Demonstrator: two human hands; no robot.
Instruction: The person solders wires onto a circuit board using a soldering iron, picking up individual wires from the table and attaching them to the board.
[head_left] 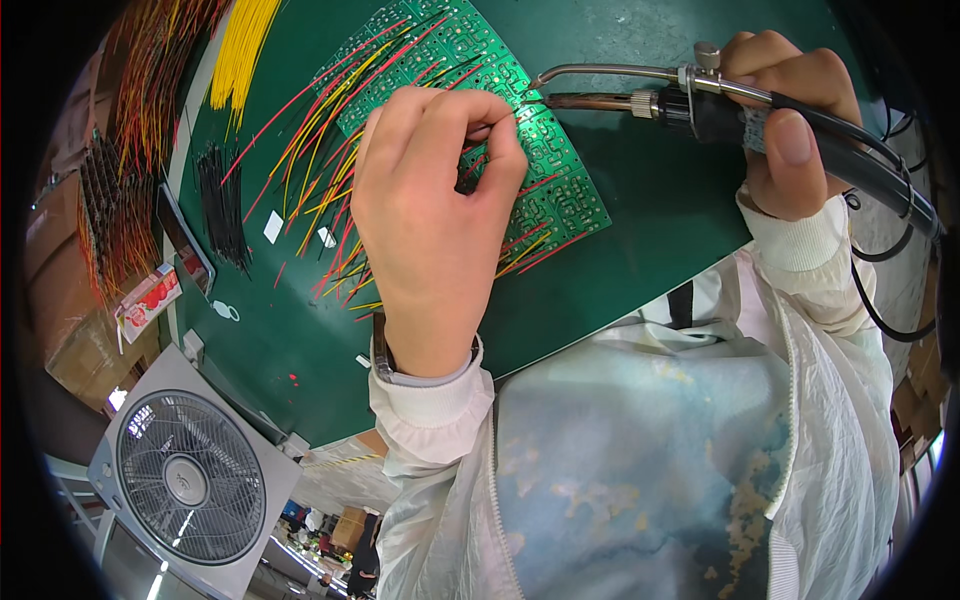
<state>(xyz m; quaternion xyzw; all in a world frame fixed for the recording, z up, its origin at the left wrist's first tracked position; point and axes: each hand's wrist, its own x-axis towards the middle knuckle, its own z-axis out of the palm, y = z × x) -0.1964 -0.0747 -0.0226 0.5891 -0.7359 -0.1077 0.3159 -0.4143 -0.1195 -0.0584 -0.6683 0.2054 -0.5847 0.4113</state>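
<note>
My left hand (425,205) is over a green circuit board panel (578,190), thumb and forefinger pinched at a thin wire whose colour I cannot make out. Red, yellow and black wires (318,150) fan out leftward from the board, partly hidden beneath this hand. My right hand (805,120) grips a soldering iron (590,102) from the right. Its tip points left, close to the left fingertips at the board. Clamped along the iron, a thin metal solder feed tube (610,71) bends down toward the same spot.
Bundles of yellow wires (243,60) and black wires (222,200) lie at the left of the green table (640,270). A phone (187,235) rests by the left edge. Beyond it are a red-and-white carton (148,303) and a grey box fan (187,480). Black cables (870,310) hang at right.
</note>
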